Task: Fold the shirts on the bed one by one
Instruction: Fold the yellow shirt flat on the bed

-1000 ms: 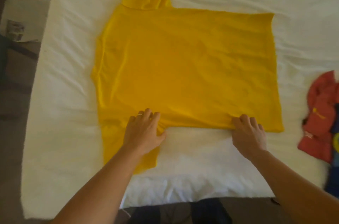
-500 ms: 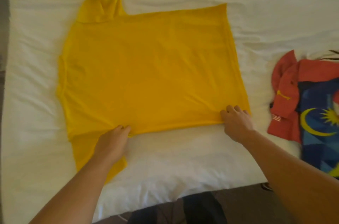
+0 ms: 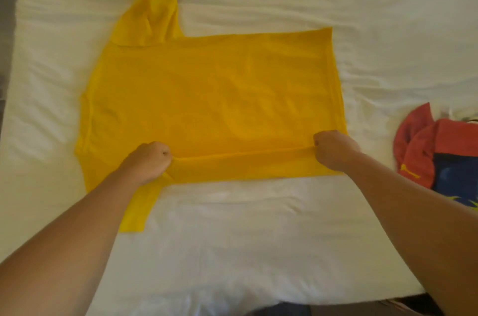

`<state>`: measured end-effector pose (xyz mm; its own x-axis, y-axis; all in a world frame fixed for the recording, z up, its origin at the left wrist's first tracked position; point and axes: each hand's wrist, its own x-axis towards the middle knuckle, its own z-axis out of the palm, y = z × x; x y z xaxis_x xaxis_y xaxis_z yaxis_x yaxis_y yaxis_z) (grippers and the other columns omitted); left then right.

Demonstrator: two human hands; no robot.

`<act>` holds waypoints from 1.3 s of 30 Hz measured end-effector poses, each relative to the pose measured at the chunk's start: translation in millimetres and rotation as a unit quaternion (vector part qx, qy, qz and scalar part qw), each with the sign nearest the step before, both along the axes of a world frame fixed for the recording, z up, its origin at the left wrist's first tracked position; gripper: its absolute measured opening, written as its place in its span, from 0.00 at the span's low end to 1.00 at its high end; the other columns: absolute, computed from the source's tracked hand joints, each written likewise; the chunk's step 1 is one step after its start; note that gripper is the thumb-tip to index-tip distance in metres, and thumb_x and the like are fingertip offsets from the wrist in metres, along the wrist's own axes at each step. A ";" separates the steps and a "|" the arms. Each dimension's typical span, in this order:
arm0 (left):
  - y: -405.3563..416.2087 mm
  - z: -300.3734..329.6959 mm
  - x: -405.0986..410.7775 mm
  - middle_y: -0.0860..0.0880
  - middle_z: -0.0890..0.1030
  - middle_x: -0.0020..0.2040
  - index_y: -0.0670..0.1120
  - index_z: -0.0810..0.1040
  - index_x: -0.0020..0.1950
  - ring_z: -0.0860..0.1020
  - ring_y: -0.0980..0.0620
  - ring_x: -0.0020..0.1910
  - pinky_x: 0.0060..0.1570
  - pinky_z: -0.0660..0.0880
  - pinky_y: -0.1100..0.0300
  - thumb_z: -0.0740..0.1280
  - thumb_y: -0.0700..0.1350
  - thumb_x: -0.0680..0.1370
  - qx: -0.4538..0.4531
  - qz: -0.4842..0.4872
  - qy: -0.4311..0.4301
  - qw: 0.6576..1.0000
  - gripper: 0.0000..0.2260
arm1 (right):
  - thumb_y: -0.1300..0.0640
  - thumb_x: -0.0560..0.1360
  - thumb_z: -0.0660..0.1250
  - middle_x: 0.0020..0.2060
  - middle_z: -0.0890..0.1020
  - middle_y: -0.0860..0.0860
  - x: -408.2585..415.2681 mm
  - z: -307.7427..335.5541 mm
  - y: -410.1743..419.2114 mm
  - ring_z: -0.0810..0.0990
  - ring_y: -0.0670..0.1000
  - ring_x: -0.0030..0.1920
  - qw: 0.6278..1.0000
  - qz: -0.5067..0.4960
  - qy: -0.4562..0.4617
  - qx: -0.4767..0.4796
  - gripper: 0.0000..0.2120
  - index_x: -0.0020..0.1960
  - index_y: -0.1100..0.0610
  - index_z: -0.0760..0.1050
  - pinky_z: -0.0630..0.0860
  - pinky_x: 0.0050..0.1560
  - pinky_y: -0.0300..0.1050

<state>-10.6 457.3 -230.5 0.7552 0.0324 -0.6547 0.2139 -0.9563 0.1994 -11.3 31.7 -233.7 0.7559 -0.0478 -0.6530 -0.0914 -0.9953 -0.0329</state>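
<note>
A yellow shirt (image 3: 214, 98) lies spread flat on the white bed (image 3: 258, 238), collar side to the left, one sleeve pointing away from me and the other toward me. My left hand (image 3: 150, 160) grips the near side of the shirt at the armpit, fingers curled in a fist round the cloth. At the hem corner my right hand (image 3: 333, 150) grips that same near side. Between the two hands the near side is lifted into a raised ridge.
A pile of other shirts (image 3: 439, 158), red and blue with a yellow print, lies at the right edge of the bed. The floor (image 3: 7, 31) shows past the bed's left edge. Wrinkled white sheet surrounds the yellow shirt.
Both hands went from resting flat on the shirt's near edge to gripping it in fists and lifting it into a ridge. The view has shifted.
</note>
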 end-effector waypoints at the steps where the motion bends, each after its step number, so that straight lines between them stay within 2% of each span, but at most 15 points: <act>1: -1.5 -0.1 10.1 0.42 0.81 0.43 0.46 0.76 0.38 0.79 0.40 0.47 0.38 0.65 0.54 0.64 0.44 0.80 0.006 0.005 -0.010 1.000 0.11 | 0.63 0.75 0.62 0.58 0.81 0.60 11.5 -1.8 -0.9 0.80 0.63 0.59 1.000 -0.005 -0.006 0.004 0.10 0.54 0.57 0.78 0.77 0.51 0.51; 3: -6.9 2.0 27.5 0.40 0.83 0.52 0.48 0.81 0.46 0.80 0.39 0.53 0.41 0.67 0.53 0.65 0.49 0.80 0.019 0.001 -0.029 0.999 0.08 | 0.63 0.74 0.63 0.58 0.81 0.60 29.9 -2.5 -3.3 0.79 0.63 0.58 1.000 -0.016 -0.015 0.008 0.09 0.52 0.56 0.78 0.75 0.50 0.50; 5: -10.5 1.6 46.1 0.40 0.82 0.56 0.48 0.82 0.53 0.80 0.39 0.54 0.44 0.71 0.52 0.66 0.52 0.80 0.029 -0.007 -0.047 0.998 0.09 | 0.63 0.74 0.63 0.57 0.81 0.60 47.5 -4.8 -6.0 0.80 0.63 0.58 1.000 -0.015 -0.026 0.009 0.09 0.51 0.56 0.77 0.76 0.51 0.51; 9: -12.6 -2.3 76.8 0.41 0.82 0.49 0.46 0.78 0.45 0.76 0.41 0.45 0.40 0.69 0.53 0.67 0.50 0.77 0.046 -0.018 -0.072 0.996 0.09 | 0.62 0.74 0.64 0.56 0.81 0.60 74.6 -9.5 -9.6 0.80 0.63 0.58 0.999 -0.015 -0.043 -0.002 0.09 0.53 0.55 0.78 0.75 0.50 0.51; 15: -13.0 -20.4 105.9 0.39 0.82 0.50 0.47 0.75 0.40 0.79 0.37 0.52 0.39 0.67 0.53 0.67 0.50 0.77 0.080 -0.045 -0.100 0.991 0.09 | 0.60 0.75 0.65 0.56 0.81 0.59 100.1 -16.9 -12.6 0.78 0.63 0.58 0.997 0.004 -0.074 -0.034 0.10 0.55 0.56 0.77 0.72 0.54 0.53; 19: -10.1 -29.2 115.0 0.38 0.82 0.55 0.47 0.80 0.47 0.79 0.36 0.55 0.45 0.73 0.50 0.67 0.50 0.78 0.088 -0.063 -0.091 0.990 0.07 | 0.59 0.75 0.65 0.57 0.80 0.59 106.6 -24.2 -15.4 0.76 0.63 0.61 0.994 0.037 -0.087 -0.063 0.10 0.57 0.56 0.76 0.70 0.58 0.56; 22: -12.6 -29.2 110.3 0.39 0.79 0.59 0.47 0.80 0.56 0.76 0.37 0.61 0.56 0.68 0.45 0.65 0.53 0.77 0.167 -0.109 -0.136 0.970 0.13 | 0.58 0.76 0.64 0.60 0.75 0.60 100.2 -30.4 -15.9 0.71 0.64 0.63 0.988 0.020 -0.119 -0.093 0.13 0.60 0.58 0.75 0.68 0.60 0.59; 25: -32.9 -29.0 89.2 0.39 0.76 0.61 0.44 0.76 0.62 0.72 0.36 0.59 0.54 0.65 0.42 0.63 0.54 0.71 0.145 -0.117 -0.259 0.948 0.22 | 0.58 0.70 0.65 0.60 0.73 0.61 78.5 -36.0 -0.2 0.71 0.65 0.60 0.969 -0.062 -0.230 -0.062 0.19 0.60 0.58 0.76 0.68 0.57 0.61; 28: -68.6 -43.5 54.5 0.40 0.71 0.73 0.46 0.73 0.71 0.70 0.36 0.66 0.57 0.64 0.38 0.60 0.59 0.73 0.087 -0.187 -0.273 0.940 0.29 | 0.50 0.70 0.62 0.66 0.75 0.61 45.8 -47.9 34.2 0.72 0.65 0.61 0.949 -0.040 -0.311 0.032 0.23 0.63 0.57 0.76 0.69 0.57 0.60; 30: -85.5 -60.5 35.8 0.43 0.64 0.80 0.50 0.67 0.78 0.65 0.35 0.74 0.62 0.64 0.35 0.55 0.64 0.77 0.071 -0.231 -0.228 0.943 0.33 | 0.45 0.77 0.58 0.73 0.70 0.59 24.1 -59.3 53.0 0.69 0.64 0.69 0.957 -0.013 -0.280 0.069 0.24 0.69 0.55 0.73 0.67 0.63 0.60; 33: -91.3 -81.5 24.7 0.46 0.51 0.84 0.55 0.51 0.84 0.55 0.37 0.80 0.69 0.61 0.32 0.48 0.70 0.78 0.062 -0.227 -0.181 0.955 0.37 | 0.37 0.81 0.49 0.81 0.55 0.54 0.7 -77.2 44.1 0.55 0.60 0.80 0.974 -0.026 -0.219 0.053 0.30 0.80 0.46 0.58 0.57 0.73 0.61; 36: -89.8 -93.8 23.2 0.48 0.45 0.84 0.57 0.44 0.84 0.49 0.38 0.82 0.72 0.57 0.31 0.43 0.73 0.77 0.060 -0.221 -0.169 0.959 0.38 | 0.34 0.81 0.48 0.82 0.51 0.52 -7.8 -85.2 4.3 0.52 0.58 0.81 0.975 -0.021 -0.221 0.000 0.32 0.82 0.43 0.50 0.57 0.74 0.60; 39: -90.7 -90.8 26.8 0.50 0.40 0.84 0.59 0.39 0.83 0.45 0.39 0.82 0.74 0.54 0.33 0.42 0.74 0.77 0.055 -0.218 -0.142 0.964 0.38 | 0.32 0.80 0.46 0.82 0.48 0.51 -4.9 -81.4 -15.0 0.49 0.56 0.81 0.984 0.003 -0.175 -0.014 0.33 0.82 0.42 0.44 0.56 0.75 0.60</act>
<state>16.2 366.6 -321.2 0.8614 -0.2709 -0.4297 -0.2611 -0.9617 0.0831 -16.1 16.7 -315.1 0.9345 -0.0581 -0.3511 -0.0744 -0.9967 -0.0331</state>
